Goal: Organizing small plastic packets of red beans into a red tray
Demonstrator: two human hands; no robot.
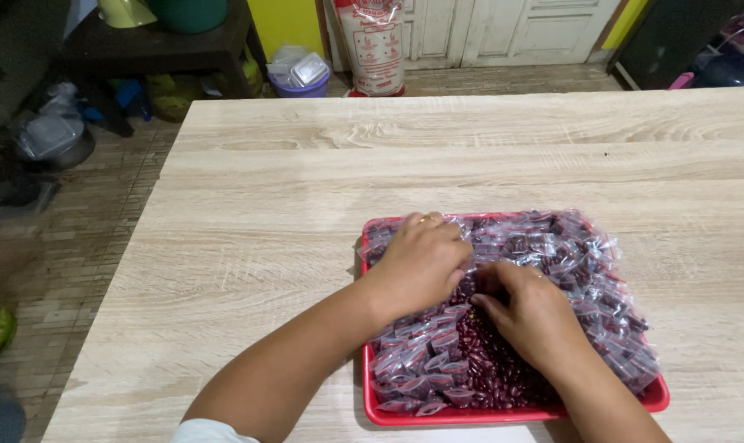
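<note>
A red tray lies on the light wooden table, near its front edge. It holds a heap of loose dark red beans ringed by several small clear plastic bags of the same beans. My left hand rests palm down on the bags at the tray's upper left, fingers curled, a ring on one finger. My right hand reaches into the middle of the tray, fingertips pinched together at the beans beside the left hand. Whether either hand grips a bag is hidden.
Beyond the table's far edge stand a tall printed sack, a purple bowl of plastic lids and a dark low table. A tiled floor with clutter runs along the left. A dark appliance sits at the far right.
</note>
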